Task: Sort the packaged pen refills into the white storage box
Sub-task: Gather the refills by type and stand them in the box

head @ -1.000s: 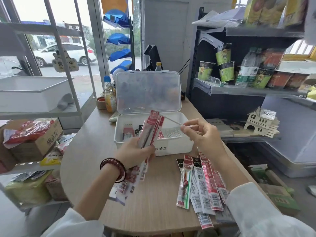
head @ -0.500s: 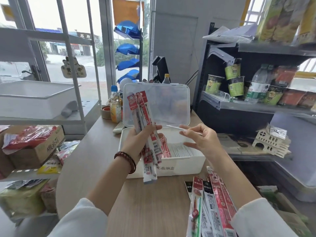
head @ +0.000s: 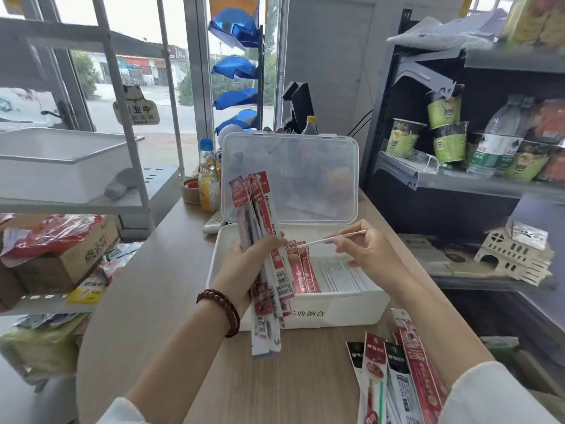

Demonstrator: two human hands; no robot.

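Note:
The white storage box (head: 336, 310) stands open on the wooden counter, its clear lid (head: 290, 179) upright behind it. Inside lie red refill packets (head: 301, 269) on the left and white ones (head: 342, 275) on the right. My left hand (head: 244, 267) grips a bundle of red-and-white packaged refills (head: 260, 240), held nearly upright over the box's left front corner. My right hand (head: 367, 255) pinches one thin white refill (head: 321, 240) over the box, its tip pointing left toward the bundle. More packets (head: 397, 384) lie on the counter at the lower right.
An orange drink bottle (head: 208, 179) and a tape roll (head: 191, 191) stand left of the lid. A dark shelf unit with cups and bottles (head: 458, 142) runs along the right. White racks and a cardboard box (head: 61, 255) fill the left side.
My left hand lifted the bundle from low over the counter to upright over the box. My right hand sank slightly toward the box with the thin refill. The camera leaned closer.

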